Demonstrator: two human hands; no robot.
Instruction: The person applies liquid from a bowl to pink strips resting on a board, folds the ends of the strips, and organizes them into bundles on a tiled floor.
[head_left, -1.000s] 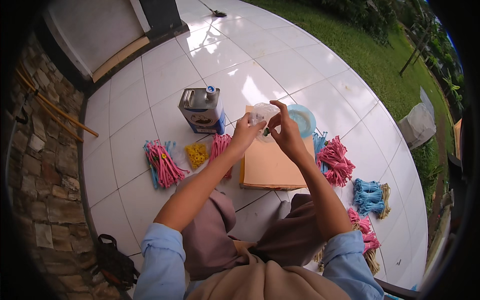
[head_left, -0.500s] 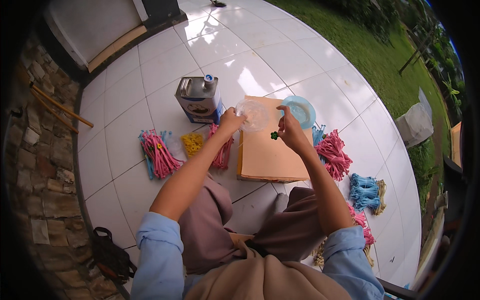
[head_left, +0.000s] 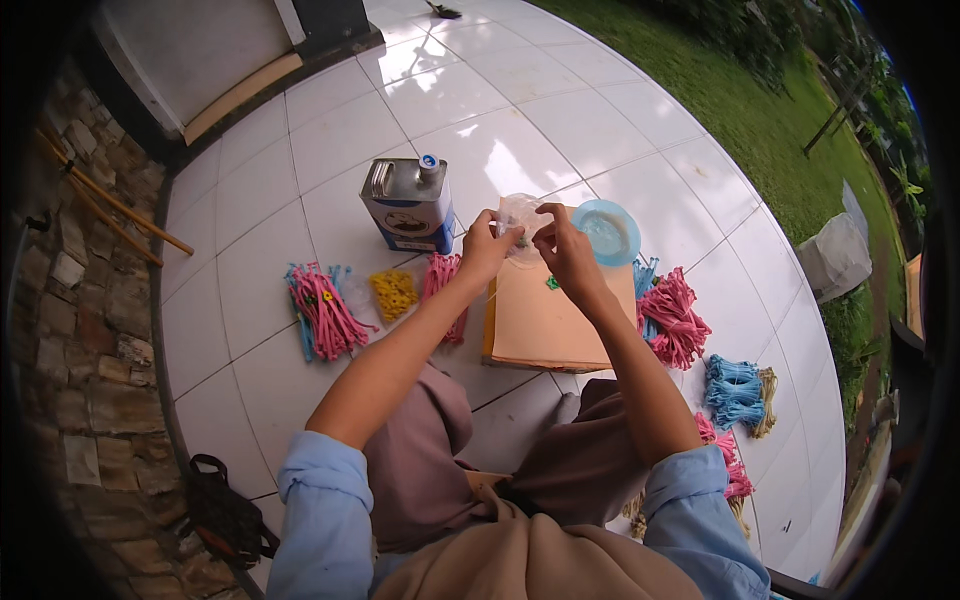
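Observation:
My left hand (head_left: 488, 250) is closed, thumb and fingers gripping a crumpled clear plastic bag (head_left: 522, 208) over the far end of a peach-coloured board. My right hand (head_left: 570, 248) comes in from the other side, its fingers bent and pinched at the bag's near side. What lies between those fingertips is hidden. A small green flower-shaped piece (head_left: 552, 283) shows just below my right hand; whether that hand holds it or it rests on the board (head_left: 560, 330), I cannot tell. Beside the right hand sits a round light-blue dish (head_left: 628, 232).
A metal can (head_left: 408, 205) stands beyond my left hand. Left of the board are pink and blue bundles (head_left: 328, 310), yellow pieces in clear plastic (head_left: 394, 292) and a pink bundle (head_left: 443, 285). More pink (head_left: 674, 315) and blue bundles (head_left: 733, 390) lie at the right.
My right hand has moved left to the plastic bag, its raised index finger now bent down toward it. My left hand has shifted slightly, still gripping the bag.

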